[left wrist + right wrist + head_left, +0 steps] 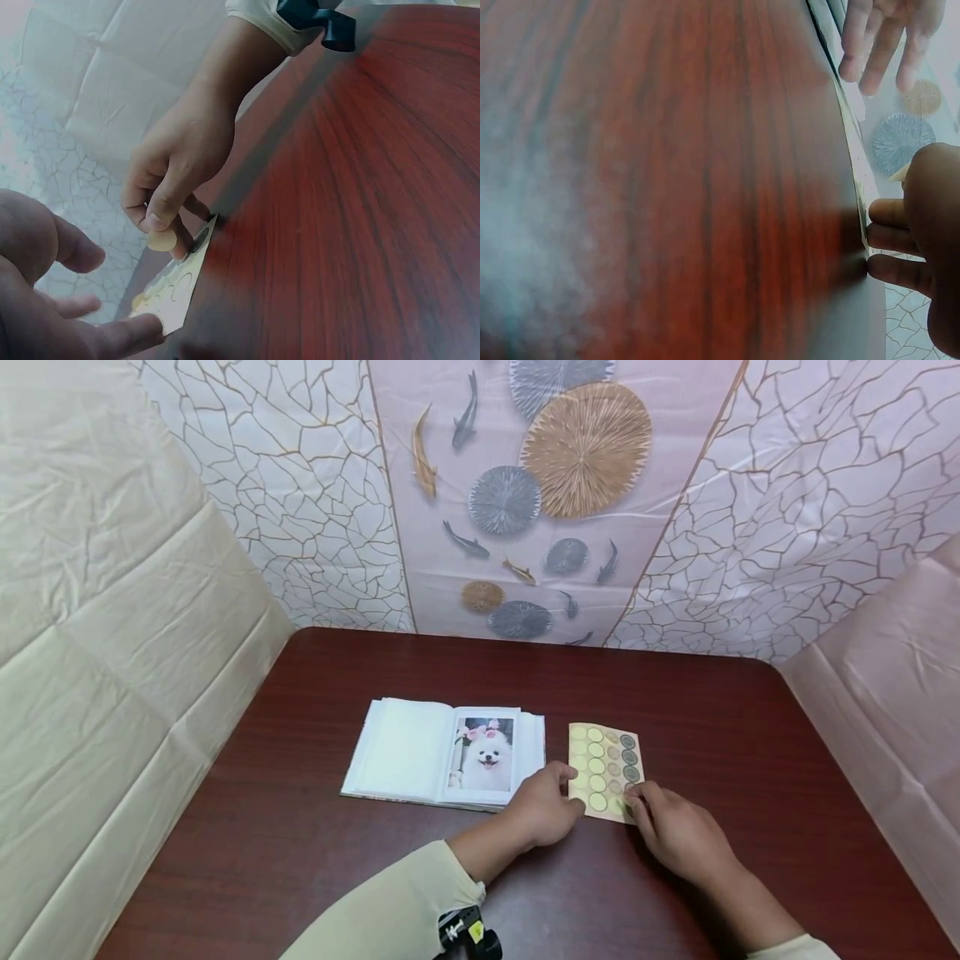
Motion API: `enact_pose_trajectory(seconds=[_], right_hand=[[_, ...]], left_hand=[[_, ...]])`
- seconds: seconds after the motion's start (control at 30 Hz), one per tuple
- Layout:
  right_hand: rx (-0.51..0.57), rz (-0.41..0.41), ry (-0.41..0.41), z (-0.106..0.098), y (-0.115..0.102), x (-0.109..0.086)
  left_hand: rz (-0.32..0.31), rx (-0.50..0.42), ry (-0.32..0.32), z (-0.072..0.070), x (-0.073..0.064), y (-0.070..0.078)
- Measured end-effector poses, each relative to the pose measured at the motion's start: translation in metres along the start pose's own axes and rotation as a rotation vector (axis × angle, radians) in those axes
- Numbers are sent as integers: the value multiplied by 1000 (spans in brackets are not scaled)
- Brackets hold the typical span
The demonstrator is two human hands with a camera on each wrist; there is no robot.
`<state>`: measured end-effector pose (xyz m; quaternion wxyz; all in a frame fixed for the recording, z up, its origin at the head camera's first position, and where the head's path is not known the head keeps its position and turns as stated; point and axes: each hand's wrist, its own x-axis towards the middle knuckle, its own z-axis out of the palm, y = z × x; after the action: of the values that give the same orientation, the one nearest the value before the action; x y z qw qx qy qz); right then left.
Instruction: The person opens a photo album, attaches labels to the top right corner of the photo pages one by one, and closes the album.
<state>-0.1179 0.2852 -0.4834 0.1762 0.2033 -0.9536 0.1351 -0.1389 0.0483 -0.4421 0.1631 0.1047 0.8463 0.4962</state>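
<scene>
A sheet of round stickers (597, 767) lies flat on the table, its circles in rows of pale yellow, tan and dark grey. Between thumb and forefinger my right hand (682, 835) pinches a round yellow sticker (161, 241) at the sheet's near right corner; other fingers of this hand touch the sheet. My left hand (546, 806) rests at the sheet's left edge, fingers spread and fingertips on it. In the right wrist view, the right hand (930, 247) hides most of the sticker.
Left of the sheet, an open photo album (408, 747) shows a photo of a white dog (486, 760) on its right page. Dark red wood forms the tabletop (247, 835). Patterned cloth (322, 502) hangs behind, and plain cloth (127, 635) lines the left side.
</scene>
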Motion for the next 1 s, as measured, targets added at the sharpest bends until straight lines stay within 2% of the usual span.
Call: enact_pose_trajectory(seconds=[0.17, 0.33, 0.4, 0.47, 0.53, 0.73, 0.83, 1.0], right_hand=[[1, -9, 7, 1, 0, 0], [-3, -20, 28, 2, 2, 0], [-5, -17, 29, 2, 2, 0], [-3, -13, 27, 2, 2, 0], [-2, -10, 24, 1, 1, -1], [-5, -2, 7, 1, 0, -2], [-2, 12, -14, 0, 0, -3], [-2, 27, -49, -2, 1, -4]], left_hand=[[245, 244, 7, -8, -9, -2], [462, 483, 94, -22, -21, -2], [529, 552, 128, -28, -25, -3], [565, 613, 151, -35, -27, -6], [573, 666, 164, -40, -27, -13], [531, 804, 201, -54, -30, -36], [469, 836, 167, -58, -32, -44], [345, 873, 70, -61, -36, -51]])
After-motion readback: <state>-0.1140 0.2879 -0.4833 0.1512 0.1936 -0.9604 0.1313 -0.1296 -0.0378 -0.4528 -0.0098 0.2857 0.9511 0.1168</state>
